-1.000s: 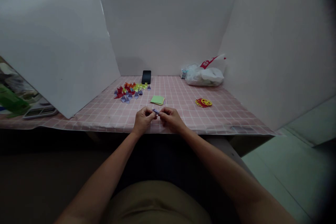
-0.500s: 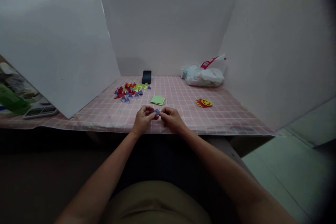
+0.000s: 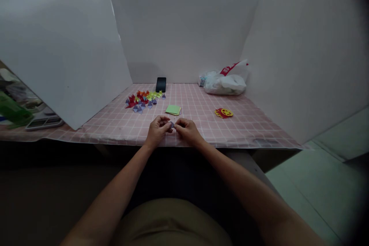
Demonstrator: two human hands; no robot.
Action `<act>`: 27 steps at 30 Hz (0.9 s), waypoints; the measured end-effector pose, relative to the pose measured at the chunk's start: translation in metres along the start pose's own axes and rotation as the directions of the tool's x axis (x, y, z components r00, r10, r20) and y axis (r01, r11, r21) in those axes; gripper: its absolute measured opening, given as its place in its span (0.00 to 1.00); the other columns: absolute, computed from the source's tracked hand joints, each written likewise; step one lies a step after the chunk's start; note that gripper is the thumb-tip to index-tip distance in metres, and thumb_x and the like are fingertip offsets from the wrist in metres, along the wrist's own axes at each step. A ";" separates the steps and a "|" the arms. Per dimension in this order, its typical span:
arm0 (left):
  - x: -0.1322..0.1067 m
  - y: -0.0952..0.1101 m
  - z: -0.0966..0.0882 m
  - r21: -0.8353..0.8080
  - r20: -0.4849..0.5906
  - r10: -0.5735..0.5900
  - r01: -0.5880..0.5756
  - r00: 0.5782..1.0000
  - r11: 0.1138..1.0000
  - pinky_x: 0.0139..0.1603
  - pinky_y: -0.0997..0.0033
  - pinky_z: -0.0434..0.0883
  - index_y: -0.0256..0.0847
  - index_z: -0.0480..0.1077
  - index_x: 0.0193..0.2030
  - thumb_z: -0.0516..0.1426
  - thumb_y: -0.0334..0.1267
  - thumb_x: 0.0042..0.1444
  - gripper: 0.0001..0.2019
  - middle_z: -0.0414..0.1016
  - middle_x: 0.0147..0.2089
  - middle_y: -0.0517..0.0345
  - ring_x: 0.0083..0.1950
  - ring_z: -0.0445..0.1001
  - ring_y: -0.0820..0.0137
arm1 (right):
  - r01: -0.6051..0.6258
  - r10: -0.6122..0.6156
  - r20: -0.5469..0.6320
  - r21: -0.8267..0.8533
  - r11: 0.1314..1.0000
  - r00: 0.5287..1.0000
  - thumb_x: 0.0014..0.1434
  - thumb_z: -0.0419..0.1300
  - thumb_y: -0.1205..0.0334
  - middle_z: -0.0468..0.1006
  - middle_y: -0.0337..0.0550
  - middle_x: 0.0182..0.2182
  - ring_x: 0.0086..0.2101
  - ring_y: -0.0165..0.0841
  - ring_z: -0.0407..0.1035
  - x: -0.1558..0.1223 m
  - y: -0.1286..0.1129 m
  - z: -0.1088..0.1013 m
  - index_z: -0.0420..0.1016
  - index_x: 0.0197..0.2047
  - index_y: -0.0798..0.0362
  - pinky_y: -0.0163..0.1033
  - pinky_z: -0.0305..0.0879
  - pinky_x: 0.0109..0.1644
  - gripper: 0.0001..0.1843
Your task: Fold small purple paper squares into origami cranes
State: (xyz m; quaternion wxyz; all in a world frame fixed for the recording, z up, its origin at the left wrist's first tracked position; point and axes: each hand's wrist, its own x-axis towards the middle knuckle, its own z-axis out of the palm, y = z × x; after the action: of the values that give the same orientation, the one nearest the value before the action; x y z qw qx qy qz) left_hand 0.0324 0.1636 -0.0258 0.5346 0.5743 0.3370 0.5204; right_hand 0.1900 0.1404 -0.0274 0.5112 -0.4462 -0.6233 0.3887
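Between my two hands, just above the front of the table, is a small folded purple paper (image 3: 172,124). My left hand (image 3: 157,130) pinches it from the left with thumb and fingers. From the right, my right hand (image 3: 187,128) grips its other side between thumb and forefinger. Fingers cover most of the paper, so its exact shape is hard to make out. A stack of square paper sheets (image 3: 173,109), green on top, lies just beyond my hands. Farther left sits a pile of small folded paper pieces (image 3: 141,100) in red, orange, yellow and purple.
A black phone (image 3: 161,84) lies at the back. Yellow and red cut-out shapes (image 3: 224,113) are to the right, with a white plastic bag (image 3: 226,83) behind them. White boards (image 3: 187,30) wall the pink checked tablecloth (image 3: 196,100) on three sides. A scale (image 3: 44,122) stands outside, left.
My fingers have shifted slightly and closed in on the purple paper, so less of it shows. Everything else on the table stays where it was.
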 end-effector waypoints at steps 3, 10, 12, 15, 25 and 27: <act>-0.001 0.001 -0.001 0.000 0.016 -0.011 0.011 1.000 1.000 0.31 0.73 0.74 0.37 0.70 0.44 0.66 0.41 0.47 0.19 0.76 0.28 0.62 0.27 0.78 0.72 | -0.019 0.020 -0.014 0.060 0.998 1.000 0.55 0.60 0.52 0.65 0.32 0.17 0.17 0.27 0.60 0.000 0.002 0.000 0.66 0.27 0.51 0.32 0.56 0.20 0.14; -0.001 0.002 0.000 -0.022 0.083 -0.084 0.086 0.993 0.996 0.34 0.68 0.77 0.35 0.74 0.37 0.68 0.41 0.44 0.15 0.80 0.31 0.56 0.30 0.80 0.69 | -0.002 0.008 -0.063 0.097 0.995 0.998 0.56 0.58 0.52 0.65 0.32 0.20 0.18 0.26 0.60 0.003 0.007 0.000 0.65 0.29 0.51 0.31 0.57 0.20 0.12; 0.000 0.001 0.000 -0.031 0.084 -0.092 0.095 0.992 0.995 0.34 0.67 0.78 0.36 0.74 0.35 0.68 0.41 0.43 0.14 0.80 0.31 0.56 0.30 0.79 0.69 | -0.003 0.009 -0.064 0.107 0.994 0.998 0.56 0.58 0.52 0.66 0.33 0.20 0.18 0.26 0.61 0.003 0.006 0.000 0.65 0.29 0.51 0.31 0.57 0.20 0.12; 0.000 0.002 -0.001 -0.045 0.080 -0.093 0.097 0.992 0.994 0.36 0.66 0.78 0.36 0.73 0.34 0.68 0.41 0.43 0.14 0.80 0.31 0.57 0.30 0.79 0.69 | -0.017 0.023 -0.040 0.129 0.992 0.999 0.56 0.59 0.51 0.66 0.32 0.20 0.17 0.26 0.61 0.002 0.003 0.001 0.66 0.31 0.51 0.32 0.58 0.19 0.12; 0.003 0.002 -0.001 -0.012 0.095 -0.098 0.100 0.991 0.995 0.33 0.69 0.77 0.37 0.73 0.32 0.65 0.45 0.49 0.12 0.78 0.29 0.58 0.28 0.77 0.71 | -0.023 0.023 0.003 0.103 0.994 1.000 0.54 0.60 0.54 0.66 0.32 0.19 0.17 0.25 0.61 0.003 0.006 0.000 0.66 0.29 0.52 0.31 0.57 0.18 0.11; 0.004 0.001 -0.001 -0.003 0.094 -0.099 0.100 0.991 0.995 0.33 0.69 0.77 0.37 0.72 0.30 0.65 0.44 0.48 0.12 0.77 0.28 0.59 0.27 0.76 0.71 | -0.019 0.018 0.014 0.089 0.996 1.000 0.54 0.60 0.55 0.67 0.32 0.19 0.17 0.25 0.61 0.003 0.006 0.000 0.66 0.29 0.52 0.31 0.57 0.18 0.10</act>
State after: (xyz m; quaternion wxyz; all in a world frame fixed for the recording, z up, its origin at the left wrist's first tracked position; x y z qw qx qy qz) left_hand 0.0321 0.1676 -0.0235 0.5774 0.5784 0.3378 0.4669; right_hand 0.1907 0.1452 -0.0320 0.5228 -0.4263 -0.6044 0.4239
